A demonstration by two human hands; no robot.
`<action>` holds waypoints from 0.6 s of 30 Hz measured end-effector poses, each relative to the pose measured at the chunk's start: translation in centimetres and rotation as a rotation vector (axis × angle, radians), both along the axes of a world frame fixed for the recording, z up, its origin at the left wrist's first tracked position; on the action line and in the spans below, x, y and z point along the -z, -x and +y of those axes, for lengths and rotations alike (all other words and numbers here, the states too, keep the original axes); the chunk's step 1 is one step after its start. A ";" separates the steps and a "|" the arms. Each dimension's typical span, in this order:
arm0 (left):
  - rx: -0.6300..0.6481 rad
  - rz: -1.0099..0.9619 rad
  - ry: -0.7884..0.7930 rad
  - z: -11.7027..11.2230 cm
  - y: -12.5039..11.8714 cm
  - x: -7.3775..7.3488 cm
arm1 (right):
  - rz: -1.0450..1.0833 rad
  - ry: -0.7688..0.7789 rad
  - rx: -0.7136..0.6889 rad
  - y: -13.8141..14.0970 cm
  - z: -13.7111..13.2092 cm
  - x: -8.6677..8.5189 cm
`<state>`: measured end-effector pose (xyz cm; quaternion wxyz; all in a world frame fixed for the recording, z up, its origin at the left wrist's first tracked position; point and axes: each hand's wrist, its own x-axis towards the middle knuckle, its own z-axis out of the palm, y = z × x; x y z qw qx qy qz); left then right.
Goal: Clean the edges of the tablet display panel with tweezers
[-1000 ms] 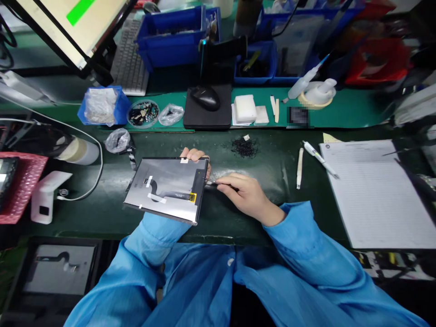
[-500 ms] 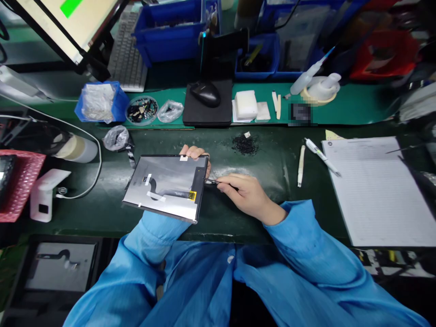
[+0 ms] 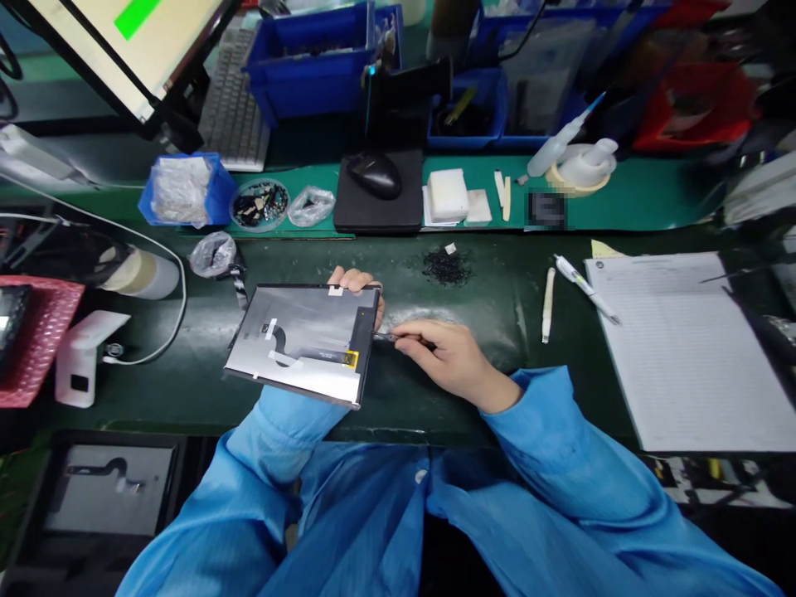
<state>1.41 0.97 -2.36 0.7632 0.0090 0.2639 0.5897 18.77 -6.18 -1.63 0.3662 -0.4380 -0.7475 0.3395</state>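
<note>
My left hand [image 3: 356, 279] grips a tablet display panel [image 3: 311, 323] from underneath, fingers curled over its far edge; the palm and thumb are mostly hidden by it. The panel is tilted, its silvery back facing up, with a dark flex cable [image 3: 304, 351], white tape pieces and a yellow patch [image 3: 351, 358]. My right hand [image 3: 444, 356] is closed in a pinch on slim metal tweezers [image 3: 386, 336]. Their tip meets the panel's right edge; exact contact is too small to make out.
Behind the panel lies a heap of black scraps [image 3: 446, 265]. A white pen [image 3: 584, 286], a cream stick [image 3: 548, 305] and a lined paper pad [image 3: 690, 348] are at right. Another panel [image 3: 112, 489] rests lower left. A mouse [image 3: 375, 174] and blue bins [image 3: 311, 66] stand at the back.
The tweezers' tip has shifted slightly along the panel's right edge toward me, and my right fingers have moved a little. The panel and my left hand stay almost still.
</note>
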 end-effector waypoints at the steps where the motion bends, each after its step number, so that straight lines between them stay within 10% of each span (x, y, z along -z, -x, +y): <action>1: 0.001 0.002 -0.009 0.0 0.1 0.1 | 0.019 0.021 0.016 0.1 -0.1 0.0; 18: 0.000 -0.042 -0.021 -0.1 0.0 0.0 | -0.034 0.010 -0.053 0.0 0.0 -0.3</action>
